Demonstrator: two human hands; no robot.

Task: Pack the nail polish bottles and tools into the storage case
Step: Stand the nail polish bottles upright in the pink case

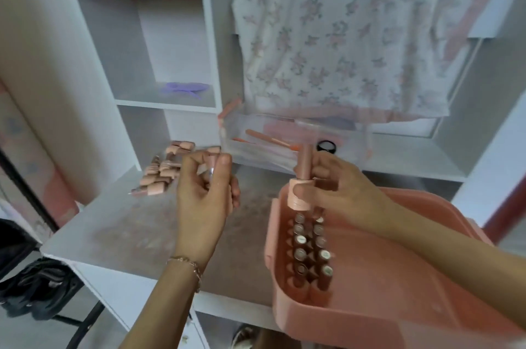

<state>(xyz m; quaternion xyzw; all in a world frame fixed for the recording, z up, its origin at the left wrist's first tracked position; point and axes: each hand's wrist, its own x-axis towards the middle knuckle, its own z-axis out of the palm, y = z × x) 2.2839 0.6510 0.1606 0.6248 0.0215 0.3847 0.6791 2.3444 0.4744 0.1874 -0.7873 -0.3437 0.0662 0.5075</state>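
Pink case (right edge cut off), blurred.

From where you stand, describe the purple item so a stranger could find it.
Start at the white shelving unit behind the desk. On its middle shelf, above the pile of pink nail polish bottles, lies a flat purple plastic piece. It is the only purple thing and alone there.

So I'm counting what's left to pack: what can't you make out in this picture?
Head view only:
- Pile of bottles on the table: blurred and overlapping, count unclear.
- Left hand: fingers hide most of what it holds.
- Pink case: right hand and forearm cover the far slots; the frame edge cuts off its right side.
- Clear box: contents blurred.
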